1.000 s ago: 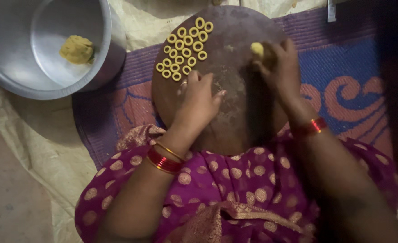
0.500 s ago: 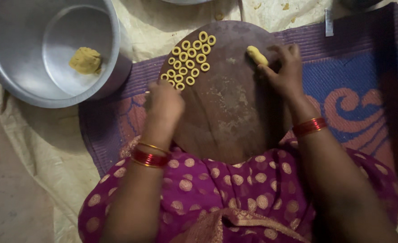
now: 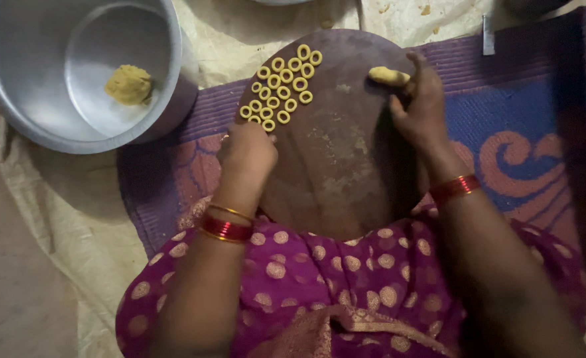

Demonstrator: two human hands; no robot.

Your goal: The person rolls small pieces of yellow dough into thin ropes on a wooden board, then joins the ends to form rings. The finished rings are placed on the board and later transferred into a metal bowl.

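Note:
A round dark wooden board [image 3: 346,166] lies in front of me on a mat. Several small yellow dough rings [image 3: 283,86] sit in rows on its upper left part. My left hand [image 3: 246,156] rests at the lower edge of the rings with its fingers curled down; what is under them is hidden. My right hand [image 3: 422,109] is at the board's upper right, its fingertips holding a short yellow dough piece [image 3: 387,75] against the board. Both wrists wear red bangles.
A large metal pot [image 3: 14,99] stands at the upper left with a lump of yellow dough [image 3: 128,84] inside. A purple and blue patterned mat [image 3: 518,139] lies under the board, on a pale cloth [image 3: 54,225]. My purple dotted garment fills the bottom.
My left hand has left the middle of the board and gone left and up to the rings, its fingers now curled. The right hand stays on the dough piece.

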